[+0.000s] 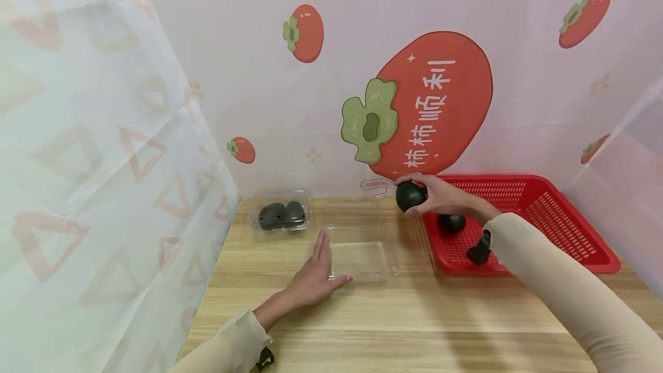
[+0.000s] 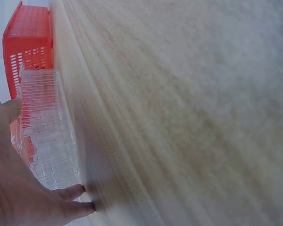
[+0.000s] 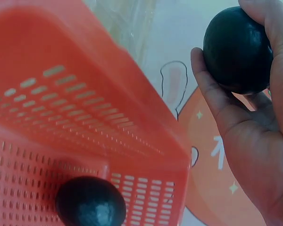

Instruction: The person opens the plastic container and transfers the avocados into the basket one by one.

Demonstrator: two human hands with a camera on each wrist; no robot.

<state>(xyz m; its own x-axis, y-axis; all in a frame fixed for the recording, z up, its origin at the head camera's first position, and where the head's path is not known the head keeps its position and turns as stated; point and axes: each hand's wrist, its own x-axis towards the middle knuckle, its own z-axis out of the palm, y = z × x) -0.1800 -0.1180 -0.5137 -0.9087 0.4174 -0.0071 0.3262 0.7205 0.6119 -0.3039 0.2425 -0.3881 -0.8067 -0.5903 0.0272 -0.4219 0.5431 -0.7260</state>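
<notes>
My right hand (image 1: 432, 193) grips a dark green, nearly black avocado (image 1: 410, 196) above the left rim of the red basket. In the right wrist view, fingers and thumb curl round this avocado (image 3: 237, 51). Another dark avocado (image 1: 452, 223) lies inside the basket. On the wooden table, a clear plastic clamshell box (image 1: 357, 244) stands with its lid laid back. Beside its left side is my left hand (image 1: 315, 278), fingers straight and thumb spread along the near edge. The left wrist view shows this hand (image 2: 26, 188) against the ribbed clear box (image 2: 42, 94).
At the back left, a second clear box (image 1: 307, 203) holds two dark avocados (image 1: 282, 216). The red perforated basket (image 1: 564, 235) stands on the right of the table (image 1: 331, 332). Printed fabric walls (image 1: 248, 73) close off the back and sides.
</notes>
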